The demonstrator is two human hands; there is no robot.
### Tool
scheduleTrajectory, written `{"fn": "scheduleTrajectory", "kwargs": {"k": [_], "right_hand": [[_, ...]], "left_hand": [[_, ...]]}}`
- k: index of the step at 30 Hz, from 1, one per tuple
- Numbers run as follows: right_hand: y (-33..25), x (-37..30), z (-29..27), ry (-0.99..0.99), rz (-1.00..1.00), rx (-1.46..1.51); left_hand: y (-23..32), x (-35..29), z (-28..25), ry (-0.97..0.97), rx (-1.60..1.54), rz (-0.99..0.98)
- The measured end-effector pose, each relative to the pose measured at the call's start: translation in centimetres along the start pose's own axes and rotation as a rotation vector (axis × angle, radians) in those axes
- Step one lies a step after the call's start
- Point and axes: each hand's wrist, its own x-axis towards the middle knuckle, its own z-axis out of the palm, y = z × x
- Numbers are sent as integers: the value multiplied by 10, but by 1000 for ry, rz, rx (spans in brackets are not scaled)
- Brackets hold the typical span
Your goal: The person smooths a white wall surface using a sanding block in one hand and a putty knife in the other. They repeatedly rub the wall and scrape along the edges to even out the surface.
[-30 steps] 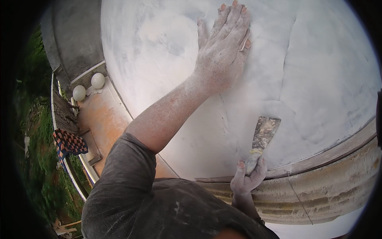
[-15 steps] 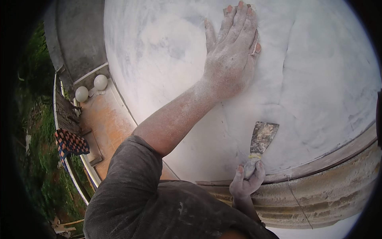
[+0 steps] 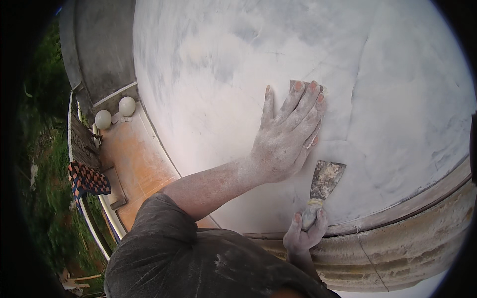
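Right hand [image 3: 301, 239] holds scraper [image 3: 328, 178] near trim [image 3: 397, 210], open wall [image 3: 407, 124] rightward

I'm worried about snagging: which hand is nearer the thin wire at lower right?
Right. The right hand, holding the scraper, is left of the thin wire in the picture, not touching it; the left hand is farther off, up and left, over a flat pad.

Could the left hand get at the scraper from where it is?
Probably yes: the scraper sits just below the left hand, with nothing visible between. But that hand has a flat piece under its fingers, and the right hand holds the handle.
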Motion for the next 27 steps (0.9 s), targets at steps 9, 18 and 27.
{"fn": "scheduleTrajectory", "kwargs": {"k": [9, 18, 27], "right_hand": [[0, -5, 0, -13, 118, 134], [2, -5, -1, -10, 47, 186], [1, -5, 0, 24, 83, 248]], "left_hand": [[-29, 64, -8, 234, 103, 7], [-38, 73, -18, 150, 164, 33], [-20, 35, -12, -3, 133, 24]]}}
